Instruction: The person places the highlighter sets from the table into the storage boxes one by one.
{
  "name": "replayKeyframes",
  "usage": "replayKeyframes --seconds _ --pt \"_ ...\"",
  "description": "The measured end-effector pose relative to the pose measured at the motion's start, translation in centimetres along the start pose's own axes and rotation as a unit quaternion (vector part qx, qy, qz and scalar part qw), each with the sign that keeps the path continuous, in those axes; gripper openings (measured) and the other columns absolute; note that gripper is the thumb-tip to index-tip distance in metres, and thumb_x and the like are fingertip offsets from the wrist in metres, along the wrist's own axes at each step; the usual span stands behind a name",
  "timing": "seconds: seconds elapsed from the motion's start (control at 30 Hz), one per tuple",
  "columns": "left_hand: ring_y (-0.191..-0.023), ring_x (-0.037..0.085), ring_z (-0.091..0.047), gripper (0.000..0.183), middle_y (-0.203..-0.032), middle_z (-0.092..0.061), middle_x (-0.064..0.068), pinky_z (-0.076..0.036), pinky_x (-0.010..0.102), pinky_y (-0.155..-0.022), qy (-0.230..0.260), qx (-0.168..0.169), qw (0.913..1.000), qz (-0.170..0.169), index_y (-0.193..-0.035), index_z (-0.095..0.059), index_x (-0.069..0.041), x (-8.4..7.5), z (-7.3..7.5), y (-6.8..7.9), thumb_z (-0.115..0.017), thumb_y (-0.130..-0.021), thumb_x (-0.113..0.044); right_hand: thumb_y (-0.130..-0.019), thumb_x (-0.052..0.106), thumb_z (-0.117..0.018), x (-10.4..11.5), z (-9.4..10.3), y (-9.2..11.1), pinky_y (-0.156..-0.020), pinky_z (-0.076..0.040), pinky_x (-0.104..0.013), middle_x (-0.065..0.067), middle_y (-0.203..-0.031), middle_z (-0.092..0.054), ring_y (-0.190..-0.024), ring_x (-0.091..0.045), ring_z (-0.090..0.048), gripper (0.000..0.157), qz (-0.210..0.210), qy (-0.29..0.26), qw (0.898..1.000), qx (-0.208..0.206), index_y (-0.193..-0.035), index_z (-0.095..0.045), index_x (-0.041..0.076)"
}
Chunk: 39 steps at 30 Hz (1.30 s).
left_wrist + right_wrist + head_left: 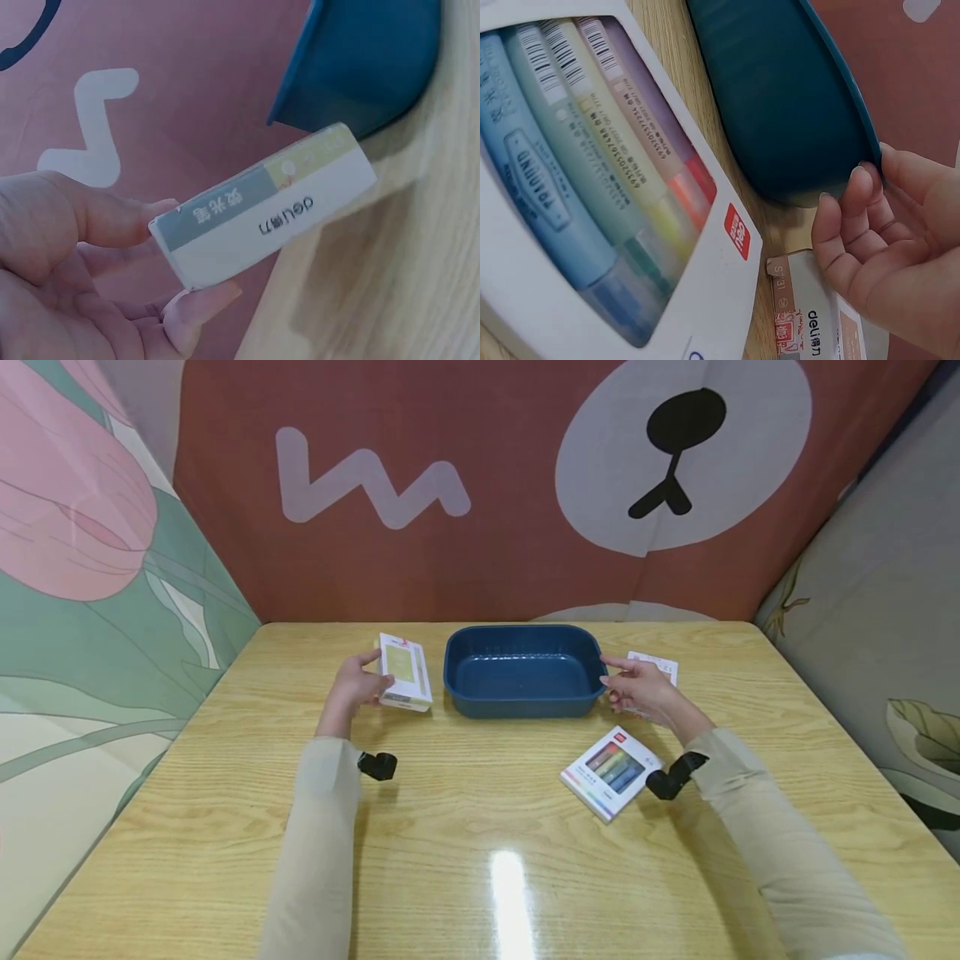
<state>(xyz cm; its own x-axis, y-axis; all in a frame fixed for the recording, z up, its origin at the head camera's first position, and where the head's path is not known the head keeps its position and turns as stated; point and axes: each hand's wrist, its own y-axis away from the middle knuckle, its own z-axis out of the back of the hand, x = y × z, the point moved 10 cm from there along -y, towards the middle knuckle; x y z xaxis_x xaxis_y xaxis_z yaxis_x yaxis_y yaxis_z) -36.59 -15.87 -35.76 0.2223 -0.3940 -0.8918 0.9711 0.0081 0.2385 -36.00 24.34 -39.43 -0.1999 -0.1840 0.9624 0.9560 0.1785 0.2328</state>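
My left hand (356,683) grips a white and yellow-green highlighter box (405,670) between thumb and fingers, left of the blue plastic bin (525,707). The box is tilted; its shadow falls on the table in the left wrist view, where its "deli" side (262,214) shows. With thumb and fingertips, my right hand (643,688) pinches the bin's right rim, seen closely in the right wrist view. Nothing is visible inside the bin. Partly hidden behind that hand lies another white deli box (810,311). A windowed highlighter pack (613,772) with several coloured pens lies nearer, in front of the right hand.
The wooden table (435,827) reaches back to a reddish-brown cloth wall (510,568) with a cartoon print. Patterned cloth walls flank both sides. A small black wrist camera (378,766) sits at the left cuff, another (675,777) at the right.
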Motion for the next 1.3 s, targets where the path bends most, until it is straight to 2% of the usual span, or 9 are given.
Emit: replayKeyframes --seconds 0.1,0.2,0.43,0.67,0.9,1.07,1.3 --pt "-0.087 0.025 -0.055 0.058 -0.115 -0.049 0.027 -0.05 0.031 -0.064 0.005 -0.008 0.9999 -0.01 -0.141 -0.026 -0.007 -0.6 0.3 0.2 -0.051 -0.089 -0.002 -0.091 0.011 -0.053 0.0 -0.1 0.0 -0.059 -0.049 -0.03 -0.007 -0.069 -0.052 -0.057 -0.014 -0.051 0.056 -0.005 -0.01 1.0 0.003 -0.141 -0.027 0.01" --pt "-0.088 0.026 -0.055 0.058 -0.116 -0.049 0.027 -0.05 0.027 -0.06 0.013 -0.021 0.9995 -0.021 -0.141 -0.026 -0.006 -1.3 0.7 0.5 -0.051 -0.089 -0.002 -0.091 0.011 -0.052 0.0 -0.2 0.1 -0.059 -0.048 -0.03 -0.007 -0.069 -0.052 -0.057 -0.014 -0.051 0.057 -0.01 -0.02 1.0 0.004 -0.141 -0.027 0.01" --pt "-0.093 0.029 -0.055 0.057 -0.12 -0.046 0.026 -0.05 0.031 -0.069 0.049 -0.059 0.9966 -0.029 -0.141 -0.026 -0.01 -2.1 1.8 0.9 -0.051 -0.09 -0.005 -0.091 0.009 -0.051 0.0 -0.3 0.1 -0.06 -0.048 -0.03 -0.006 -0.067 -0.051 -0.056 -0.013 -0.051 0.056 -0.014 -0.028 1.0 0.004 -0.141 -0.026 0.011" --pt "-0.092 0.028 -0.054 0.057 -0.117 -0.047 0.022 -0.05 0.033 -0.07 0.076 -0.084 0.9927 -0.042 -0.14 -0.03 -0.013 -3.0 2.1 1.4 -0.053 -0.089 -0.005 -0.091 0.01 -0.052 -0.1 -0.1 0.2 -0.059 -0.048 -0.028 -0.002 -0.062 -0.052 -0.054 -0.012 -0.051 0.057 -0.023 -0.025 0.999 0.0 -0.142 -0.025 0.011" --pt "-0.082 0.021 -0.056 0.057 -0.111 -0.05 0.02 -0.051 0.03 -0.064 0.091 -0.084 0.9901 -0.067 -0.139 -0.033 -0.011 -4.8 1.2 1.9 -0.055 -0.087 -0.002 -0.091 0.01 -0.051 -0.3 -0.2 0.2 -0.057 -0.048 -0.027 -0.002 -0.064 -0.052 -0.052 -0.011 -0.052 0.057 -0.027 -0.034 0.999 0.0 -0.142 -0.024 0.011" --pt "-0.075 0.017 -0.054 0.057 -0.102 -0.049 0.017 -0.051 0.029 -0.061 0.095 -0.081 0.9891 -0.077 -0.138 -0.035 -0.011 -5.4 0.3 2.0 -0.056 -0.086 -0.001 -0.091 0.01 -0.051 -0.3 -0.2 0.1 -0.056 -0.048 -0.027 -0.002 -0.064 -0.052 -0.052 -0.011 -0.051 0.058 -0.023 -0.039 0.999 0.001 -0.142 -0.024 0.01" --pt "-0.075 0.02 -0.055 0.056 -0.1 -0.051 0.019 -0.048 0.024 -0.053 0.076 -0.075 0.9906 -0.086 -0.137 -0.038 -0.011 -6.0 -1.3 1.9 -0.058 -0.085 -0.003 -0.09 0.011 -0.053 -0.3 -0.2 0.1 -0.056 -0.048 -0.028 -0.003 -0.063 -0.053 -0.051 -0.012 -0.052 0.059 -0.021 -0.044 0.999 0.0 -0.142 -0.025 0.009"
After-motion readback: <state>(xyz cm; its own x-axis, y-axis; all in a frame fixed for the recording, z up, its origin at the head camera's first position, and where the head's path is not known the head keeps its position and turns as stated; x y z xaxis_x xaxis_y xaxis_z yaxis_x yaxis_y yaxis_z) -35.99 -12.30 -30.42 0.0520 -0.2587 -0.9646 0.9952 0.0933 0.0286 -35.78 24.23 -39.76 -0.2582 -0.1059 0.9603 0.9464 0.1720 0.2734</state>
